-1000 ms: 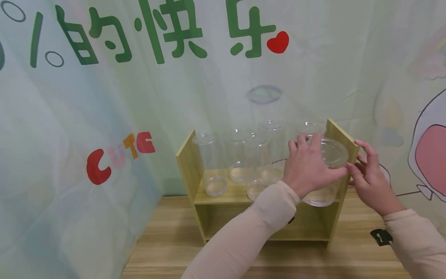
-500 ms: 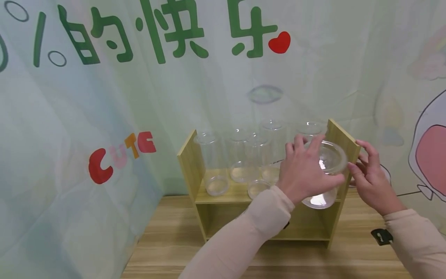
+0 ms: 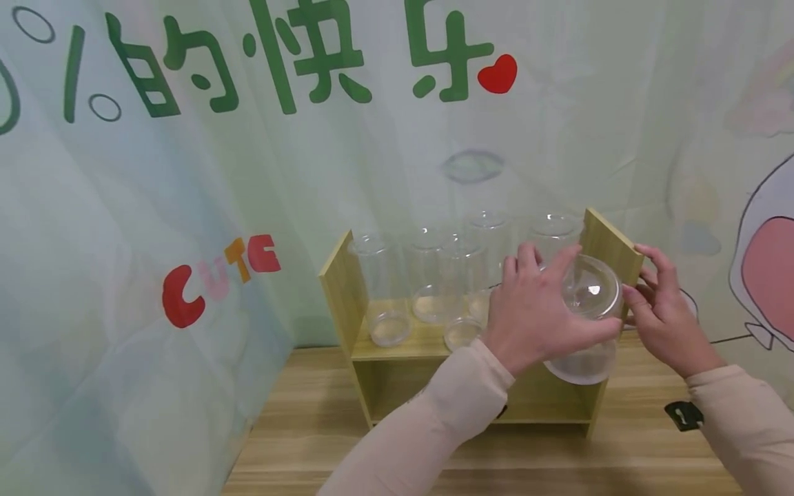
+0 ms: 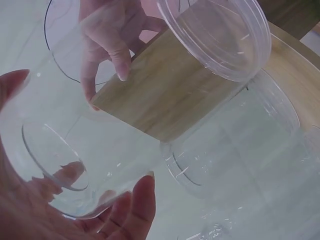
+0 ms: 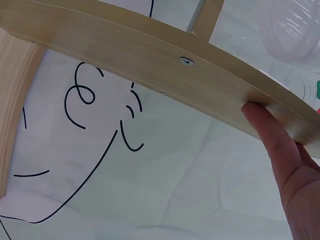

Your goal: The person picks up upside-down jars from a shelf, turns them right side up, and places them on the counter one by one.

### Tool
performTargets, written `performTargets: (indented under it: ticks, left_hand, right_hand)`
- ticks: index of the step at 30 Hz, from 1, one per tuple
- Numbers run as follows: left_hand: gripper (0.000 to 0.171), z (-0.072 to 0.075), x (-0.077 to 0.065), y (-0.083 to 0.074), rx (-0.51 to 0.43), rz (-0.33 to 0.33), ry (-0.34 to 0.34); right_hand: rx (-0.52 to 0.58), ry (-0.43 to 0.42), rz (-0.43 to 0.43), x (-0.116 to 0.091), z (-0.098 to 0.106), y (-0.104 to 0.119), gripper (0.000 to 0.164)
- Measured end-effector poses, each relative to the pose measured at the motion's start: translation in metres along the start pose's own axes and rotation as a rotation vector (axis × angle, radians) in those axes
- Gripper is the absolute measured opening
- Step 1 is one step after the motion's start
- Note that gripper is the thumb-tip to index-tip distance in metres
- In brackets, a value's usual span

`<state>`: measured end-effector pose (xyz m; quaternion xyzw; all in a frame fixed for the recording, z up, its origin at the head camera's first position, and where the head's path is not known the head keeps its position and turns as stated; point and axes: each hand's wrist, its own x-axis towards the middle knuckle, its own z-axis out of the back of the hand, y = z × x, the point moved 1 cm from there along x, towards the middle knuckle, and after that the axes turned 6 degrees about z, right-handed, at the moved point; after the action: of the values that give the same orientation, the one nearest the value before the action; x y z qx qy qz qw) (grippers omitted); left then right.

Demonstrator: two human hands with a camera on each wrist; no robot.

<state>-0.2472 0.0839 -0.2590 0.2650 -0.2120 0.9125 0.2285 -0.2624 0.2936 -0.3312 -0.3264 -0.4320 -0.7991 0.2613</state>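
Note:
My left hand (image 3: 536,310) grips a wide clear plastic jar (image 3: 582,365) at the right end of a small wooden rack (image 3: 428,341), fingers spread round its upper part. Seen from the left wrist, the jar's see-through wall (image 4: 110,135) lies between thumb and fingers (image 4: 142,205). My right hand (image 3: 666,317) holds the edge of the rack's right side panel (image 3: 611,238); the right wrist view has a fingertip (image 5: 252,111) pressed on the wood. Behind the left hand, another clear jar (image 3: 555,229) is partly hidden.
Several tall clear jars, among them a left-hand jar (image 3: 387,296) and a middle one (image 3: 462,296), stand on the rack's upper shelf. The rack rests on a wood-grain table (image 3: 291,420) against a printed cloth backdrop (image 3: 372,165). A black tab (image 3: 684,415) is by the right sleeve.
The gripped jar has come slightly down and toward me, and its top has tipped to another angle. My left hand has shifted a little left; the right hand keeps its place on the panel.

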Motion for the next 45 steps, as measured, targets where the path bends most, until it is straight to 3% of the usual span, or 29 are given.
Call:
performTargets:
  ticks: [10,17,30,45]
  left_hand:
    - [0.089,0.003,-0.016,0.012,-0.088,0.003,-0.002]
    - [0.092,0.005,-0.030,0.024,-0.185,0.084,0.026]
    - [0.087,-0.008,-0.065,0.047,-0.507,0.293,0.063]
    - [0.078,-0.022,-0.094,0.071,-0.730,0.441,0.063]
  right_hand:
    - [-0.004,-0.001,-0.010,-0.005,0.000,-0.001,0.061]
    - [-0.040,0.005,-0.018,-0.005,0.001,-0.002,0.062]
    - [-0.046,-0.003,-0.004,-0.003,0.006,-0.003,0.061]
    - [-0.020,0.014,-0.012,-0.003,0.003,-0.003,0.063]
